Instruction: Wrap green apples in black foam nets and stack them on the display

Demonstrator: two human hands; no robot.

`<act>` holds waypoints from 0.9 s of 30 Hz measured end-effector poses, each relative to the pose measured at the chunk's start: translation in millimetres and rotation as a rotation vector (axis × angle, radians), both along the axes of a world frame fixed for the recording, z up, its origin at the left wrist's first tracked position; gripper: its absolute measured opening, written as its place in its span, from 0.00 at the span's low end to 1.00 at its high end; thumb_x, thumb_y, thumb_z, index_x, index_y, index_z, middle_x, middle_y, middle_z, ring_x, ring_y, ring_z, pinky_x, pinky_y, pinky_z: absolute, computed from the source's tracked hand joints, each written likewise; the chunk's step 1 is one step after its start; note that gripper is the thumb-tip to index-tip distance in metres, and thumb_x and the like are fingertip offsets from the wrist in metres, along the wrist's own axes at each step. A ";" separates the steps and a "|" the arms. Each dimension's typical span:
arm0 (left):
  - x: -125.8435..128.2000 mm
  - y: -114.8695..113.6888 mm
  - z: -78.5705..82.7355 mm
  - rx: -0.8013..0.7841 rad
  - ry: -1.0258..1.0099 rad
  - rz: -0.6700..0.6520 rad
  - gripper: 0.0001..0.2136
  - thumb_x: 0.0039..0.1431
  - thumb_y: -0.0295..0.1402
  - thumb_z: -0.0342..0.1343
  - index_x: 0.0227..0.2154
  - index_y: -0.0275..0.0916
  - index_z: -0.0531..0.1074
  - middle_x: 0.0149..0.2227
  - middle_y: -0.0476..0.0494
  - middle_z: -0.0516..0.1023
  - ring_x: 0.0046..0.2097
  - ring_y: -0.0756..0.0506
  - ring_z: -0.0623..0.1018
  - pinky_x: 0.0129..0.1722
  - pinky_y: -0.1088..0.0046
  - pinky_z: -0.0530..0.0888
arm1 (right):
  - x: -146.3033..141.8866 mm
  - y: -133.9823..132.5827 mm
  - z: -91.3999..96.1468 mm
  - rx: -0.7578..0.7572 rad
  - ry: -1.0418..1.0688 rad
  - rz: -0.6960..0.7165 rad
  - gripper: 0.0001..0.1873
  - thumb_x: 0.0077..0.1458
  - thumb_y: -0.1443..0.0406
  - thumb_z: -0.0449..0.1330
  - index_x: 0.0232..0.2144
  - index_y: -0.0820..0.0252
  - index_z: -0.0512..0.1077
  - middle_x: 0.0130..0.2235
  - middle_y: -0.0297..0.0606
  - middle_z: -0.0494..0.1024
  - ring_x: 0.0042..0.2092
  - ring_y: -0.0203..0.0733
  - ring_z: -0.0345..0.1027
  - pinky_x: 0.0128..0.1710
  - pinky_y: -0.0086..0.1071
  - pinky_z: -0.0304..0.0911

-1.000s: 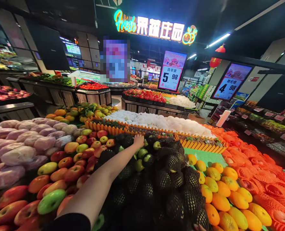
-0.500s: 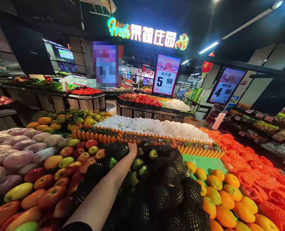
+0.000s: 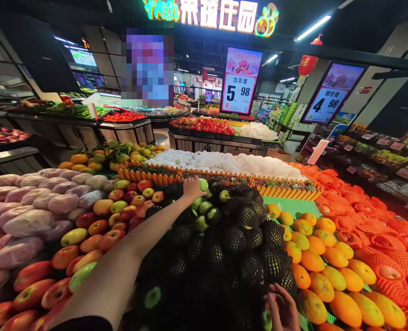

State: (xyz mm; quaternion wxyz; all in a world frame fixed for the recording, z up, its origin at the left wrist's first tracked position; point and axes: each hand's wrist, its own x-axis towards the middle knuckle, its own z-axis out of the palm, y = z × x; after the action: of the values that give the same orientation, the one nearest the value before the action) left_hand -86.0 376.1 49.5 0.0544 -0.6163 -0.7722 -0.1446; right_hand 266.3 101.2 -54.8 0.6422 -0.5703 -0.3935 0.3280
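Over the far edge of a pile of fruit in black mesh sleeves (image 3: 234,239), my left hand (image 3: 191,189) is closed around a green apple (image 3: 203,185). Several green apples (image 3: 204,208) show in and among the black sleeves just below it. Low in the view, my right hand (image 3: 282,309) is partly cut off by the bottom edge. Its fingers are bent and apart, beside another green apple (image 3: 267,320) at the near end of the black-sleeved fruit. I see nothing held in that hand.
Red and yellow apples (image 3: 110,239) and wrapped pale fruit (image 3: 27,223) lie left. Oranges (image 3: 312,262) and fruit in orange foam nets (image 3: 390,253) lie right. An orange-fenced planter strip (image 3: 286,189) and white-netted fruit (image 3: 221,163) stand behind. Price screens (image 3: 240,82) hang above.
The view has tipped downward. My left hand has risen slightly from the black-sleeved fruit, and the green apple in it now shows. My right hand has come into view from the lower right.
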 end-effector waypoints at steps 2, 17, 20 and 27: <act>7.3 -39.4 0.3 0.024 -0.047 -0.035 0.32 0.50 0.50 0.63 0.52 0.33 0.64 0.49 0.30 0.77 0.53 0.32 0.74 0.55 0.59 0.65 | -6.4 -6.6 2.2 0.012 -0.009 0.062 0.19 0.53 0.53 0.67 0.44 0.56 0.74 0.40 0.42 0.81 0.34 0.44 0.74 0.33 0.37 0.71; 89.4 -318.3 -98.4 -0.069 -2.196 0.026 0.27 0.51 0.59 0.54 0.31 0.35 0.77 0.26 0.39 0.80 0.26 0.43 0.74 0.26 0.68 0.69 | -61.2 137.3 124.5 0.266 -1.198 0.414 0.14 0.63 0.64 0.57 0.49 0.57 0.76 0.53 0.48 0.76 0.59 0.56 0.61 0.60 0.50 0.59; 79.8 -322.3 -100.8 -0.058 -2.224 0.046 0.30 0.48 0.62 0.55 0.29 0.33 0.77 0.23 0.37 0.78 0.21 0.45 0.72 0.19 0.71 0.63 | -91.7 185.8 139.1 0.261 -1.277 0.498 0.21 0.56 0.74 0.60 0.51 0.57 0.76 0.59 0.48 0.74 0.63 0.57 0.57 0.61 0.49 0.55; 53.1 -341.1 -98.6 -0.044 -2.420 -0.046 0.32 0.36 0.55 0.66 0.44 0.42 0.76 0.38 0.37 0.80 0.36 0.37 0.79 0.33 0.61 0.76 | -107.5 210.6 169.1 0.249 -1.259 0.536 0.11 0.56 0.76 0.58 0.33 0.59 0.79 0.40 0.48 0.83 0.49 0.53 0.73 0.49 0.42 0.63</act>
State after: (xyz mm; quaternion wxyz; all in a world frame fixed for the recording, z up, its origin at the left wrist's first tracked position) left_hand -32.9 35.0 -49.2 -0.7162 -0.0965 -0.3147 -0.6155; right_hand 158.8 311.9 114.3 0.2491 -0.4572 -0.8530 0.0347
